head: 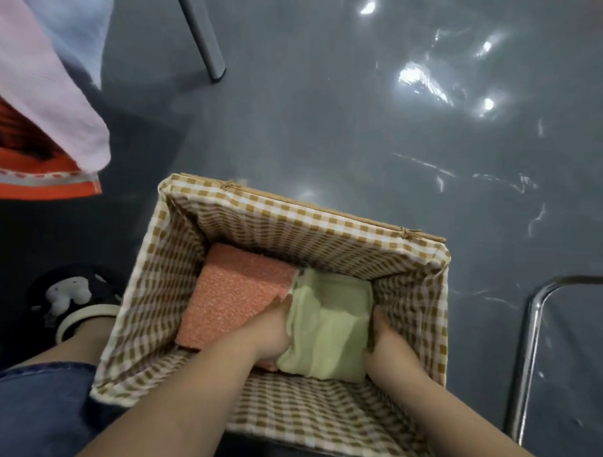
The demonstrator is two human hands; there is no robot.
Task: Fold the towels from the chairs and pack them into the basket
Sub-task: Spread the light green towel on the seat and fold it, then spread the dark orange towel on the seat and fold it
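Observation:
A basket point(327, 225) lined with brown-and-white check cloth stands on the floor below me. Inside on the left lies a folded salmon-pink towel point(229, 294). Beside it on the right sits a folded pale green towel point(327, 325). My left hand point(272, 326) holds the green towel's left edge, between the two towels. My right hand point(381, 337) grips its right edge, down against the basket's right wall. The fingertips of both hands are hidden under the cloth.
Pink, light blue and orange towels point(42, 82) hang at the upper left. A grey chair leg point(201, 33) stands on the glossy grey floor behind the basket. A chrome chair frame point(532, 339) is at the right. My foot in a dark shoe point(72, 299) is left of the basket.

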